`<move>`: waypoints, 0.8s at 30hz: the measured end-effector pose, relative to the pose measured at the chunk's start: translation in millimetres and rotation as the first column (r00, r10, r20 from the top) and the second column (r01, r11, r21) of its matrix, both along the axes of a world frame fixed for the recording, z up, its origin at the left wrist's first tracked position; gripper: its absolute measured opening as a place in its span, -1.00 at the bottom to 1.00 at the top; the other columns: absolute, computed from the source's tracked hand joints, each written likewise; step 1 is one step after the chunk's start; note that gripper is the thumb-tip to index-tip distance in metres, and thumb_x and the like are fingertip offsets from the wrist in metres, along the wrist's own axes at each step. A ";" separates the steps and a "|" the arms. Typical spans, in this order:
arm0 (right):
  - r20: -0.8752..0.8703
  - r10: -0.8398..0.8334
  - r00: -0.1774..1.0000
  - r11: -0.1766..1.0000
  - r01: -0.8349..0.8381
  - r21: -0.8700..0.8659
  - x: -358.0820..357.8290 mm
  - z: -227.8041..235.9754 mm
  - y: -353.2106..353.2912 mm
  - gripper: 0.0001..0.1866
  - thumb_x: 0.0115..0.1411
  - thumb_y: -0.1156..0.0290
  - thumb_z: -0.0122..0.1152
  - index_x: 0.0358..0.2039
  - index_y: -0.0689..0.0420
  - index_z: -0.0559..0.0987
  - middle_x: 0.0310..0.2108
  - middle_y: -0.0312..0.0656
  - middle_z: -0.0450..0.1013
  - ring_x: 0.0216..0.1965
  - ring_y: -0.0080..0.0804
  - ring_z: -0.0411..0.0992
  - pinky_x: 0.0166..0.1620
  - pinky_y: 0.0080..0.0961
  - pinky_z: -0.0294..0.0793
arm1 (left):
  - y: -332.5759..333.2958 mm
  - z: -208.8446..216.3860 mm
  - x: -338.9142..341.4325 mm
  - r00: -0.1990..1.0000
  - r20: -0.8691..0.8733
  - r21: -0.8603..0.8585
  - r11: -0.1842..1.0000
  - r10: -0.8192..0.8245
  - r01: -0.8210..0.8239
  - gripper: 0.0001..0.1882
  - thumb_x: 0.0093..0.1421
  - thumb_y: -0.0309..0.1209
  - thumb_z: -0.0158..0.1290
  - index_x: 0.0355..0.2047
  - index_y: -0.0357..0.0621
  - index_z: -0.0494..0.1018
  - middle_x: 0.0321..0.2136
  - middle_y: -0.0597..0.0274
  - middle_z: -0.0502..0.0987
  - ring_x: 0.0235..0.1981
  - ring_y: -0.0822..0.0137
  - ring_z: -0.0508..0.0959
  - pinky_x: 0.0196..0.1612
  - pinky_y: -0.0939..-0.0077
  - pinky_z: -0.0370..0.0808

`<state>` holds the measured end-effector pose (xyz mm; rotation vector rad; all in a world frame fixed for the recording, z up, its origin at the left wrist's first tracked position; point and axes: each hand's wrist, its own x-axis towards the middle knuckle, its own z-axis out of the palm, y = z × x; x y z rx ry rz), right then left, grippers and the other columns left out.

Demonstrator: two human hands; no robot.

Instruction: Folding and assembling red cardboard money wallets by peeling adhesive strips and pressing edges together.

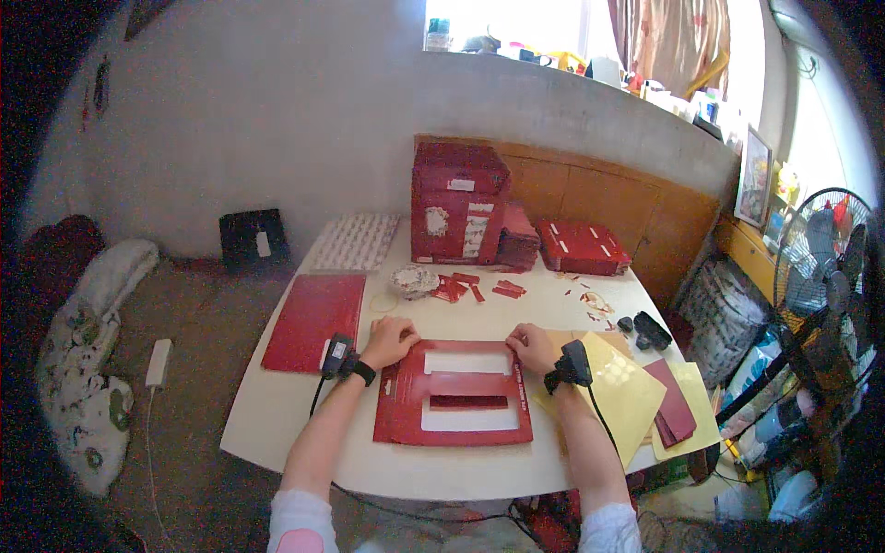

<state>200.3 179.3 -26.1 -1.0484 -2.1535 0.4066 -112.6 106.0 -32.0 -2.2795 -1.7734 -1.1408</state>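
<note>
A red die-cut cardboard sheet (398,405) lies flat on the white table in front of me, with two window openings and a narrow dark red strip (468,402) across the lower one. My left hand (391,341) grips its far left corner with curled fingers. At the far right corner, my right hand (532,347) pinches the edge between thumb and fingers. Each wrist wears a black strap with a small dark device and a cable. Left of my left hand lies a stack of plain red card (318,323).
At the table's back are a large red box (458,212), a red stack (583,247), a white patterned sheet (358,241), a tape roll (414,280) and red scraps (454,288). Yellow sheets (627,396) and black objects (652,330) lie right. A fan (823,249) stands beyond the table.
</note>
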 end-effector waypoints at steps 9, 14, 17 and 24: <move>-0.077 -0.081 0.994 0.967 0.059 -0.249 29.0 5.6 -19.5 -0.82 0.15 0.50 -0.06 -0.31 0.29 0.49 -0.43 -0.09 0.48 -0.35 -0.39 0.45 -0.25 -0.48 0.43 | -30.6 19.5 3.6 0.978 0.046 0.015 0.979 0.204 -0.205 -0.65 0.05 -0.21 0.04 -0.29 -0.26 0.43 -0.27 -0.01 0.48 -0.16 0.04 0.42 -0.11 0.12 0.31; 0.013 0.012 1.000 0.942 -0.006 -0.336 31.0 9.5 -35.5 -0.76 0.16 0.48 -0.04 -0.21 0.30 0.51 -0.32 -0.06 0.50 -0.25 -0.38 0.46 -0.14 -0.48 0.42 | -51.5 26.9 46.5 0.959 -0.238 -0.074 0.987 -0.156 0.143 -0.45 0.14 -0.11 -0.08 0.02 -0.27 0.25 0.08 -0.15 0.22 0.14 -0.03 0.18 0.12 0.07 0.12; -0.046 0.059 0.997 0.914 -0.073 -0.400 18.0 24.2 -51.5 -0.70 0.14 0.47 -0.02 -0.13 0.28 0.48 -0.20 -0.01 0.47 -0.17 -0.27 0.45 -0.07 -0.41 0.40 | -66.2 20.6 83.4 0.827 -0.452 -0.149 0.943 -0.334 0.299 -0.36 0.20 -0.06 -0.17 0.14 -0.27 0.10 0.19 -0.15 0.04 0.26 0.01 -0.01 0.23 0.03 -0.06; -0.098 0.047 0.994 0.953 -0.074 -0.294 24.0 12.0 -58.7 -0.71 0.15 0.48 -0.03 -0.13 0.28 0.48 -0.20 0.01 0.46 -0.16 -0.26 0.45 -0.08 -0.43 0.42 | -84.3 26.1 117.9 0.707 -0.496 -0.317 0.863 -0.503 0.392 -0.29 0.23 -0.07 -0.23 0.19 -0.40 -0.05 0.23 -0.14 -0.03 0.27 0.02 -0.04 0.26 0.04 -0.13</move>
